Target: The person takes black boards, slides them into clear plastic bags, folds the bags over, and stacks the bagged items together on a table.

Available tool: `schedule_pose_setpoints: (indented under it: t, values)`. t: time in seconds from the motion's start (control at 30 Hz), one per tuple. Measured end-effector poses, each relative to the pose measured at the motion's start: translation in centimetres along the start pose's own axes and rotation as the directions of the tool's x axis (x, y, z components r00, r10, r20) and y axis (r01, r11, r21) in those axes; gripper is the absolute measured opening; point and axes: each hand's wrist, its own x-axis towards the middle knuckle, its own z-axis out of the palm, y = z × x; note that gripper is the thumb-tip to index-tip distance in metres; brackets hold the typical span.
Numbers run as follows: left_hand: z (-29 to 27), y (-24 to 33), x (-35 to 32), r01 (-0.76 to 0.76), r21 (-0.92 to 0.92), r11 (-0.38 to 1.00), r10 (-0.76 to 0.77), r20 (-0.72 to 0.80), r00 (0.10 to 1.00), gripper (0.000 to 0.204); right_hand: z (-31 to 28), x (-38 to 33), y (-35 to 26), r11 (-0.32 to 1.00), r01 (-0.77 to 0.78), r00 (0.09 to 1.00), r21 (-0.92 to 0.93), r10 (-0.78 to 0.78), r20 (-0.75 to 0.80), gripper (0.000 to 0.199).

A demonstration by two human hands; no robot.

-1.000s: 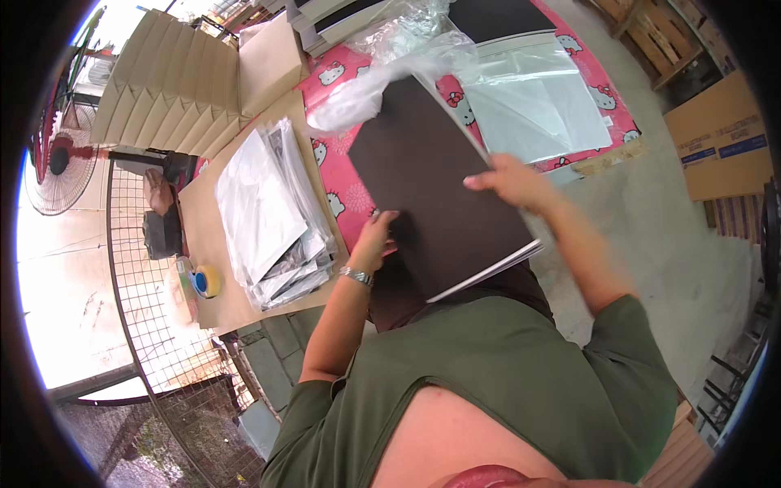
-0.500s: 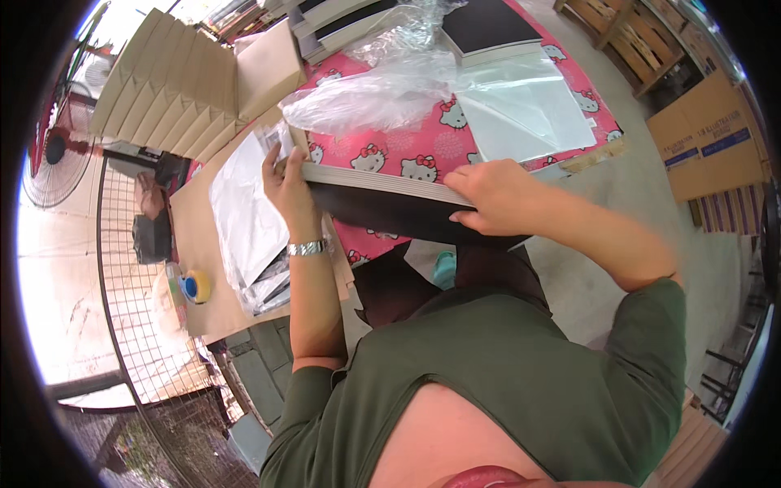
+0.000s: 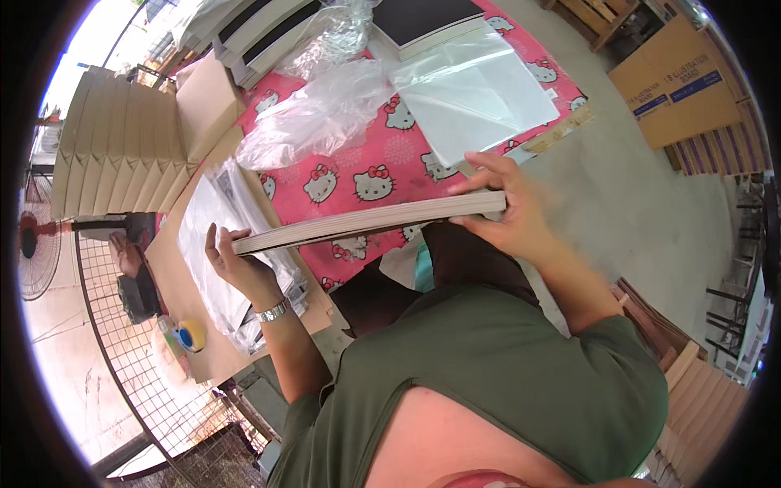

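Observation:
Level in front of my body, above the table's near edge, I hold a stack of boards [image 3: 374, 218] with its pale layered edge turned up toward me. My left hand [image 3: 242, 272] grips one end, thumb and fingers on either side. At the other end my right hand [image 3: 514, 213] is closed round the corner, its fingers over the far face and the thumb on the near side. The broad faces hardly show from here. Beyond the stack, clear plastic sleeves [image 3: 480, 106] lie flat on the pink patterned tablecloth [image 3: 358, 167], beside crumpled clear plastic [image 3: 325, 114].
Black-topped board stacks [image 3: 427, 20] stand at the back of the table. Brown paper-wrapped packs [image 3: 122, 146] are piled at left, near plastic-covered sheets [image 3: 215, 252] and a tape roll [image 3: 192, 334]. A cardboard carton [image 3: 679, 81] stands at right; a fan [image 3: 37, 244] is far left.
The board stack has tipped so its black face no longer shows, only the edge. Both hands moved with it, the left one leftward and down. My view has shifted right.

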Motion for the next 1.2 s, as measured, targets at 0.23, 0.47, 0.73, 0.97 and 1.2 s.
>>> schedule_pose_setpoints:
  t: [0.23, 0.47, 0.73, 0.97, 1.2]
  values:
    - [0.4, -1.1, -0.2, 0.011, -0.012, 1.000, -0.010, 0.046, 0.999, 0.028, -0.7, -0.6, 3.1, 0.990, 0.082, 0.992, 0.111, -0.092, 0.082, 0.077]
    - [-0.1, -2.2, 0.4, -0.044, -0.065, 0.997, 0.047, 0.038, 0.998, 0.009, -0.6, -1.5, 5.5, 0.878, 0.392, 0.918, 0.276, -0.351, -0.187, 0.068]
    - [0.3, -2.3, 0.4, -0.083, -0.086, 0.993, 0.085, 0.021, 0.996, 0.006, -1.3, -3.3, 5.6, 0.867, 0.386, 0.847, -0.316, -0.468, -0.251, 0.053]
    - [0.9, -2.0, 0.2, -0.081, -0.078, 0.994, 0.082, 0.012, 0.997, 0.007, -1.0, -3.0, 5.5, 0.818, 0.361, 0.805, -0.449, -0.516, -0.292, 0.047]
    - [0.6, -2.2, 0.5, -0.078, -0.069, 0.995, 0.079, 0.013, 0.997, 0.007, 0.1, -2.9, 5.6, 0.900, 0.364, 0.814, -0.238, -0.432, -0.387, 0.040]
